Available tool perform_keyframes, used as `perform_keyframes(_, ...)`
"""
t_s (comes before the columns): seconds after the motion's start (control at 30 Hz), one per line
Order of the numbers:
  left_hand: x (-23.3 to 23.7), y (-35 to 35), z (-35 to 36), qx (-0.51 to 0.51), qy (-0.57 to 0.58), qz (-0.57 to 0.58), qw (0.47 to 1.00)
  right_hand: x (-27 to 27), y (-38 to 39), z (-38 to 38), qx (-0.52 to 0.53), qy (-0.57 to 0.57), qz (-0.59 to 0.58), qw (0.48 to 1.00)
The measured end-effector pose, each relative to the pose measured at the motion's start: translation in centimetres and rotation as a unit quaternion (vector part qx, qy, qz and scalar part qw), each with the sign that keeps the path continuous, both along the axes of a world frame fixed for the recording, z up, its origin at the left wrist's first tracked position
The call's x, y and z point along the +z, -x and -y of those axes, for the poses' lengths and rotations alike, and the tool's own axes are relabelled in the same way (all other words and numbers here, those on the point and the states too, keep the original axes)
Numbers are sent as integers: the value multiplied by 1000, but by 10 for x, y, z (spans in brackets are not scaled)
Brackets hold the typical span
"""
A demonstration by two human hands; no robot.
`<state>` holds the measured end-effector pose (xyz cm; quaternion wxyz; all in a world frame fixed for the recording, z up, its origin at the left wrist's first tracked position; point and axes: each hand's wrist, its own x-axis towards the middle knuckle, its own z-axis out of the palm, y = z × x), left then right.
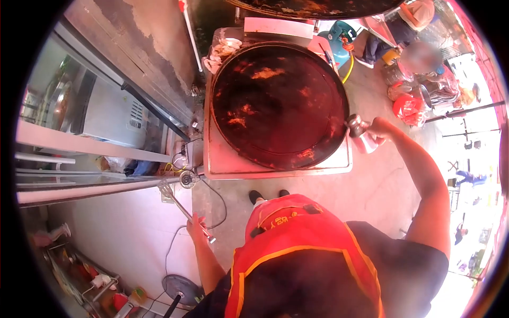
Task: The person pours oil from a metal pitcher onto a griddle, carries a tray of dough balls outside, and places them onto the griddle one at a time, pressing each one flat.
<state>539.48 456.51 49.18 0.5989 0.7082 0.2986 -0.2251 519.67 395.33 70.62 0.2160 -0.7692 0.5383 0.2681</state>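
My left hand (197,227) is closed round the handle of a metal spatula (182,208), whose slotted head points up and to the left, away from the pan. My right hand (380,130) grips a metal pitcher (365,139) just beyond the right rim of a large round dark pan (275,106). The pitcher is tilted, its top end near the rim. Reddish-orange patches mark the pan's dark surface. Under the pan is a pale square stove top (228,165).
Crumpled cloths (222,52) lie at the pan's upper left. Behind stand a teal gas cylinder (342,34) and part of another large pan (318,8). Other people and a red basin (408,109) are at upper right. A glass-fronted cabinet (114,114) lines the left.
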Motion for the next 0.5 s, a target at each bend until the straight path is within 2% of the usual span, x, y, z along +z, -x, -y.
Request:
perform_keyframes(0.07, -7, -6, 3, -18, 3, 10, 1000, -1, 4, -23, 62, -66, 8, 996)
perform_keyframes(0.13, -8, -8, 6, -27, 6, 19, 999, 6, -14, -56, 88, -120, 15, 989)
perform_keyframes(0.2, -4, -8, 9, -13, 3, 19, 1000, 6, -38, -76, 156, -158, 24, 975)
perform_keyframes(0.27, 2, -5, 7, 0, 1, 20, 1000, -9, -58, -85, 186, -116, 119, 968)
perform_keyframes(0.3, 5, -2, 4, 5, 2, 20, 1000, -29, -68, -74, 330, -90, 159, 926)
perform_keyframes(0.37, 13, 2, -1, 16, -3, 20, 1000, -45, -81, -60, 184, -98, 189, 960)
perform_keyframes(0.4, 18, 5, -3, 22, -7, 17, 1000, -56, -87, -51, -22, -154, 216, 964)
perform_keyframes(0.5, 20, 10, -14, 42, -14, 16, 999, -60, -90, -21, -46, -42, 237, 969)
